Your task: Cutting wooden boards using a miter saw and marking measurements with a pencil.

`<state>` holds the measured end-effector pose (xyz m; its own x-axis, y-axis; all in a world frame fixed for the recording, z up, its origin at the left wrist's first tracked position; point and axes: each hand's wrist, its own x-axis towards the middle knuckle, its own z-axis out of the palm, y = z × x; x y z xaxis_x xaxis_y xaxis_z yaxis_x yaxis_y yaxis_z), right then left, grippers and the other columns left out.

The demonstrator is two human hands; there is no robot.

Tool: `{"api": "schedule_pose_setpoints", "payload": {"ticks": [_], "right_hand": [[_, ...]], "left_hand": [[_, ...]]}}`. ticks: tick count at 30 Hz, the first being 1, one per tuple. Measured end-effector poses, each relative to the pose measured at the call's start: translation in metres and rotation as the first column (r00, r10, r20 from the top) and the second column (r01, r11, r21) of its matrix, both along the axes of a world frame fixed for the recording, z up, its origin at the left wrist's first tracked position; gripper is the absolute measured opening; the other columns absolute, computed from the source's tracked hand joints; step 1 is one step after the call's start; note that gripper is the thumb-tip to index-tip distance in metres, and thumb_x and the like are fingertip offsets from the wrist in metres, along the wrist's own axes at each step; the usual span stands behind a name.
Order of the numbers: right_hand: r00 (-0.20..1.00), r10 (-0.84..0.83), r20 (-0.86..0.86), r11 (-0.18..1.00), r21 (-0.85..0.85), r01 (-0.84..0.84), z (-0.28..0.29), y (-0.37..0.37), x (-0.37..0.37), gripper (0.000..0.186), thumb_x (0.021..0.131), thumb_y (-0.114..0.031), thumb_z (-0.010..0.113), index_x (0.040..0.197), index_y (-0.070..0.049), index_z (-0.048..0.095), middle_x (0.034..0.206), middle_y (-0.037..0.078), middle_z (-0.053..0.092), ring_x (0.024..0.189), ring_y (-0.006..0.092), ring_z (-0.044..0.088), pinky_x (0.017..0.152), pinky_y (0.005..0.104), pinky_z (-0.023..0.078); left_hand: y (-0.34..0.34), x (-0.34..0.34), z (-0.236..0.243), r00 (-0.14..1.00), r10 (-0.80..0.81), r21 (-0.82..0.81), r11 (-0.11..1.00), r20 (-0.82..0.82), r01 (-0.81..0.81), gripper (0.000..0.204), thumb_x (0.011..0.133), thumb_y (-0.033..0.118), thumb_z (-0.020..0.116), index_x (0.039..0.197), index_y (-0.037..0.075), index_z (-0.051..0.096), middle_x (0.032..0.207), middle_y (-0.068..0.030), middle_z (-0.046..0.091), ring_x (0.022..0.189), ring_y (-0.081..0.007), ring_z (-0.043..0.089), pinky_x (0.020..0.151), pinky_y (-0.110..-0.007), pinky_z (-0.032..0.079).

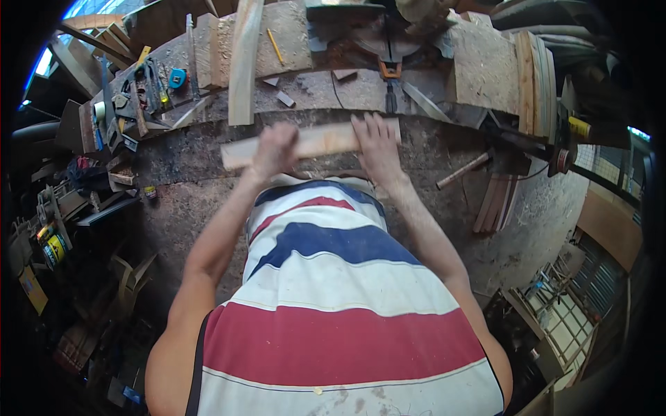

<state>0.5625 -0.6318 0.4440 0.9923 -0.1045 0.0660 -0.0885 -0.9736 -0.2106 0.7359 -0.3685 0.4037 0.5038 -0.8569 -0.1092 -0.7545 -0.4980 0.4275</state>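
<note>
Sanding step, apparently: a pale wooden board [312,144] lay across the workbench [444,149] edge. The right hand [378,147] pressed flat, fingers spread; the left hand [272,150] was fisted on it, contents indiscernible. Next stroke needed steady downward pressure.

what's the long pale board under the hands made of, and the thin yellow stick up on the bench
The long pale board looks like bare, unfinished wood: light tan, matte, with faint grain streaks. The left hand grips it and the right hand lies flat on it. The thin yellow stick looks like a painted wooden pencil, though it is too small to be sure.
</note>
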Motion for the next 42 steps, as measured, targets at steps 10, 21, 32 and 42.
{"api": "schedule_pose_setpoints", "payload": {"ticks": [10, 21, 32, 42], "right_hand": [[0.958, -0.113, -0.264, 0.973, 0.166, 0.161, -0.066, 0.047, 0.022, 0.054, 0.081, -0.004, 0.069, 0.135, -0.004, 0.062, 0.129, 0.022, 0.06, 0.127, 0.0408, 0.057, 0.106, 0.0542, 0.048], [0.882, -0.151, -0.446, 0.91, 0.287, 0.3, -0.088, 0.042, 0.354, 0.043, 0.101, -0.041, 0.069, 0.109, 0.0, 0.079, 0.118, 0.026, 0.076, 0.113, 0.0426, 0.074, 0.095, 0.0555, 0.058], [0.918, -0.108, -0.381, 0.419, 0.82, 0.389, -0.039, 0.05, 0.116, 0.027, 0.102, -0.022, 0.061, 0.098, 0.002, 0.071, 0.067, 0.009, 0.071, 0.057, 0.015, 0.07, 0.052, 0.0328, 0.054], [0.339, -0.739, -0.582, -0.344, 0.758, 0.554, -0.086, 0.012, -0.15, 0.04, 0.111, -0.031, 0.059, 0.137, -0.002, 0.065, 0.112, 0.014, 0.077, 0.097, 0.0176, 0.075, 0.076, 0.0307, 0.062]], "left_hand": [[0.02, -0.023, -0.035, 0.999, 0.054, -0.16, 0.986, -0.001, -0.053, 0.077, 0.078, 0.041, 0.09, 0.139, 0.007, 0.056, 0.134, -0.016, 0.061, 0.136, -0.0362, 0.053, 0.115, -0.051, 0.04], [-0.001, 0.127, -0.03, 0.537, 0.842, -0.026, 0.539, 0.061, -0.842, 0.1, 0.073, 0.053, 0.095, 0.142, 0.0, 0.048, 0.135, -0.0269, 0.062, 0.129, -0.0447, 0.061, 0.106, -0.056, 0.049], [0.102, 0.082, 0.034, 0.767, 0.596, 0.079, 0.799, -0.238, -0.597, 0.066, 0.085, 0.041, 0.083, 0.136, 0.011, 0.053, 0.109, -0.0273, 0.076, 0.103, -0.0498, 0.073, 0.086, -0.056, 0.058], [0.074, 0.016, -0.005, 0.952, -0.214, 0.012, 0.975, -0.219, 0.221, 0.082, 0.072, 0.021, 0.091, 0.143, 0.003, 0.055, 0.158, -0.0215, 0.055, 0.146, -0.0404, 0.053, 0.121, -0.048, 0.045]]}}
